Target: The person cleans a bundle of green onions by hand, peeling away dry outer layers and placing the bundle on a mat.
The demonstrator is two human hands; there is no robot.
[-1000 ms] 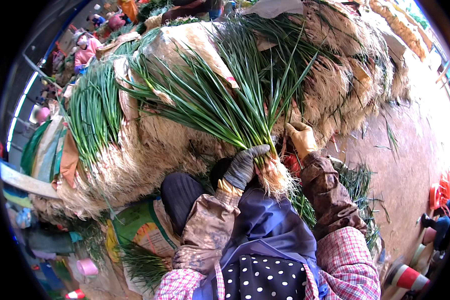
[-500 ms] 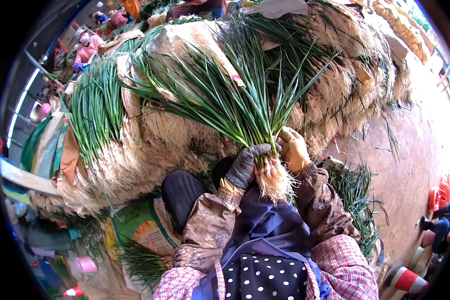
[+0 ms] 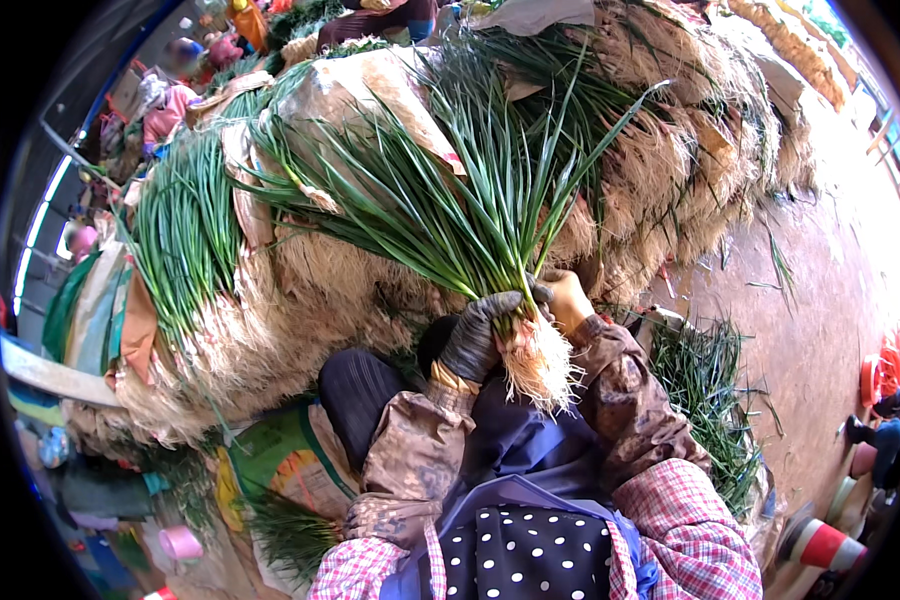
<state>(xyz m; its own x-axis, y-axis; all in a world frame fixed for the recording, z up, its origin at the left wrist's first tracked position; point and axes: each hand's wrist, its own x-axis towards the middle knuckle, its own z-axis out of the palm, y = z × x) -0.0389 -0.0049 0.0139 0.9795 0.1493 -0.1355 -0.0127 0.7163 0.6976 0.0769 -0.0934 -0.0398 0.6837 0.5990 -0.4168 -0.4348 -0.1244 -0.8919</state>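
Note:
A bunch of green onions point(image 3: 505, 225) stands upright before me, its leaves fanned out at the far side and its pale, stringy roots hanging toward my lap. My left hand point(image 3: 478, 338), in a dark grey glove with a yellow cuff, is wrapped round the white stems just above the roots. On the other side my right hand point(image 3: 567, 300), in a yellowish glove, has its fingers bent against the stems. Its fingertips are partly hidden behind the bunch, so what they pinch is unclear.
A long heap of green onions point(image 3: 650, 170) with roots outward curves across in front. More bunches point(image 3: 185, 230) lie at the left. Cut green leaves point(image 3: 705, 400) are piled on the floor to my right. A green and yellow sack point(image 3: 290, 455) lies left of my knee. Other people point(image 3: 167, 110) sit far left.
The bunch and both hands have shifted slightly left. My right hand has turned, its fingers now more bent against the stems. My left hand keeps its hold.

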